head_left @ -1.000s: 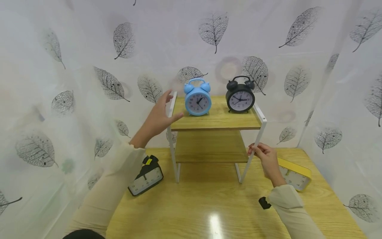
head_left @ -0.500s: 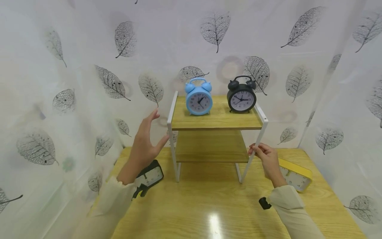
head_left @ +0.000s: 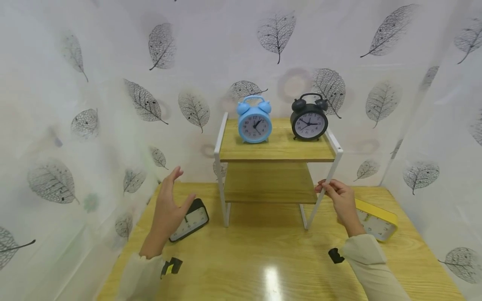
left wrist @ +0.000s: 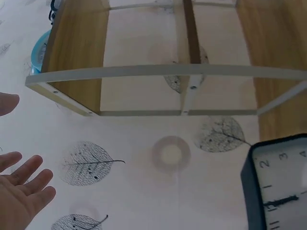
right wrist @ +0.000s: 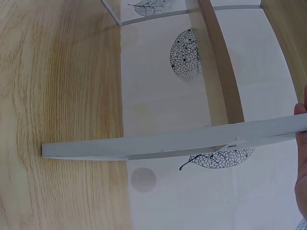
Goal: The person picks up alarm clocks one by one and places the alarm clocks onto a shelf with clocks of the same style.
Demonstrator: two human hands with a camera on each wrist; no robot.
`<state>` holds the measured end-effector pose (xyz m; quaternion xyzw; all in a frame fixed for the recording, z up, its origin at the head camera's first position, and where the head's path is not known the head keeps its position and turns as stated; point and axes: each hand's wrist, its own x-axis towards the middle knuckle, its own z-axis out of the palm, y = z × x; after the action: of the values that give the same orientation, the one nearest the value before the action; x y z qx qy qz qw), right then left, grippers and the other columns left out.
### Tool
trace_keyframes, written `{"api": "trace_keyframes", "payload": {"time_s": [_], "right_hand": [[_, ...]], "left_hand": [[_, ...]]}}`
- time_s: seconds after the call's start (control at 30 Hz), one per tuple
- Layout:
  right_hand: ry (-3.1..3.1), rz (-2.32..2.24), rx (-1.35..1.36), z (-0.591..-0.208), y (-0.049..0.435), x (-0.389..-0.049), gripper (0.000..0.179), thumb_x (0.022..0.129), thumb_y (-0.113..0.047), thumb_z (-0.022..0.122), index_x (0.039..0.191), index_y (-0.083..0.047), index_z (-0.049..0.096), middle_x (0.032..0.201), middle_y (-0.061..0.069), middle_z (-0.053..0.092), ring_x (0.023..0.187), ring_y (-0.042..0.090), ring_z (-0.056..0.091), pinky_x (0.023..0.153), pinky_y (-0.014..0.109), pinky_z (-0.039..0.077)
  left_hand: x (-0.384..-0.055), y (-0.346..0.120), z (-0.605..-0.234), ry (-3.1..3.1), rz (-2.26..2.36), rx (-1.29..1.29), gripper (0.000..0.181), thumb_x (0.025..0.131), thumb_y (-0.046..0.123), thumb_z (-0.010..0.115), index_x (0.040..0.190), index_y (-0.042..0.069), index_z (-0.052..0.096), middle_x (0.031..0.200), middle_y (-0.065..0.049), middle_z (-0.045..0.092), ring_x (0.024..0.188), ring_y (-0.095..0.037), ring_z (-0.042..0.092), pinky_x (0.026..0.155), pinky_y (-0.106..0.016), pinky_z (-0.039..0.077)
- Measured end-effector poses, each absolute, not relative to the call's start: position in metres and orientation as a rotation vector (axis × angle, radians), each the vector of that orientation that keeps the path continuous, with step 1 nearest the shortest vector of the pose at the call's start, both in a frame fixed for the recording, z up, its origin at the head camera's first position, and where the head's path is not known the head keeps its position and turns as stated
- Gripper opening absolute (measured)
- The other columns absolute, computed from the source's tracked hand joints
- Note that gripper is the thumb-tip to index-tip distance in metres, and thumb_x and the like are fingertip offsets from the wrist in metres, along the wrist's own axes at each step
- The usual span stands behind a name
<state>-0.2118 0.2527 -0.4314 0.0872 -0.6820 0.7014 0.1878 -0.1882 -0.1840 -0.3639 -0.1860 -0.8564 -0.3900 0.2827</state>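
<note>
In the head view a blue twin-bell alarm clock [head_left: 255, 125] and a black twin-bell alarm clock [head_left: 309, 121] stand upright on the top board of a two-tier shelf [head_left: 278, 152] with white metal legs. My right hand [head_left: 340, 205] pinches the shelf's right front leg; the right wrist view shows its fingers [right wrist: 301, 139] at that white bar. Left of the shelf, my left hand [head_left: 165, 213] hovers with fingers spread and nothing in it. It partly covers a dark rectangular clock [head_left: 193, 219] on the table. A yellow clock [head_left: 376, 219] sits behind my right wrist, partly hidden.
The wooden table [head_left: 241, 259] carries the shelf and both rectangular clocks. A leaf-print curtain [head_left: 211, 54] closes in the back and both sides. Below the top board is a lower shelf board [head_left: 269, 184]. A dark strap piece [head_left: 335, 256] shows by my right sleeve.
My left hand has drawn back from beside the blue alarm clock, down and left to near the dark clock. My right hand stays on the leg. The head view has shifted slightly.
</note>
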Motion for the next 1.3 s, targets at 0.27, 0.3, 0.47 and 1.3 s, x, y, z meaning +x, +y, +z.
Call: {"api": "trace_keyframes", "payload": {"time_s": [0.27,0.3,0.47,1.3], "right_hand": [[-1.961,1.93,0.286,-0.43,0.25,-0.212,0.016,0.095,-0.009,0.052,0.093,-0.01,0.068,0.079,-0.01,0.072,0.076,0.004,0.069,0.075,0.017,0.055],[-1.965,1.92,0.294,-0.43,0.249,-0.213,0.017,0.095,-0.008,0.052,0.094,-0.01,0.068,0.079,-0.01,0.072,0.076,0.004,0.069,0.075,0.017,0.055],[-1.986,1.874,0.315,-0.429,0.25,-0.213,0.016,0.095,-0.008,0.051,0.095,-0.006,0.067,0.08,-0.01,0.072,0.077,0.003,0.069,0.074,0.016,0.055],[-1.927,1.923,0.34,-0.431,0.251,-0.213,0.017,0.095,-0.006,0.05,0.094,-0.002,0.067,0.079,-0.007,0.073,0.076,0.005,0.07,0.073,0.016,0.055]], "left_hand": [[-0.189,-0.208,-0.4,-2.408,-1.039,-0.394,0.072,0.085,0.008,0.068,0.144,0.0,0.028,0.134,-0.025,0.043,0.124,-0.038,0.04,0.102,-0.058,0.032],[-0.189,-0.211,-0.404,-2.426,-1.034,-0.381,0.072,0.085,0.009,0.067,0.145,0.001,0.028,0.134,-0.025,0.043,0.125,-0.039,0.04,0.102,-0.058,0.032],[-0.194,-0.231,-0.429,-2.496,-1.017,-0.327,0.07,0.085,0.009,0.068,0.143,0.0,0.03,0.136,-0.026,0.04,0.124,-0.041,0.038,0.1,-0.06,0.033],[-0.209,-0.288,-0.524,-2.495,-1.704,-0.073,0.099,0.078,0.005,0.075,0.15,0.011,0.008,0.149,-0.024,0.025,0.14,-0.04,0.02,0.113,-0.059,0.017]]}}
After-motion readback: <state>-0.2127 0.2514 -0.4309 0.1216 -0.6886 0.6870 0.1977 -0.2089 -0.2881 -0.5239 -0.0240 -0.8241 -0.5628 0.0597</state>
